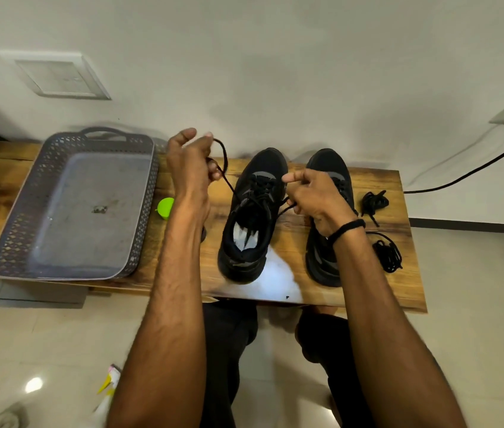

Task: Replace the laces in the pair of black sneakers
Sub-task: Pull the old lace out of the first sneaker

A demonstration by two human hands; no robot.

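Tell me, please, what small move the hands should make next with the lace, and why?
Probably draw both lace ends apart to snug the lacing, ready for a knot. The left hand grips one end of the black lace, raised and slack, the right hand pinches the other end, and the black sneaker between the arms already looks laced to its top eyelets.

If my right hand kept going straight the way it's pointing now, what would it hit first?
Probably the laced front of the left sneaker, just beyond the right hand; its height above the shoe is unclear.
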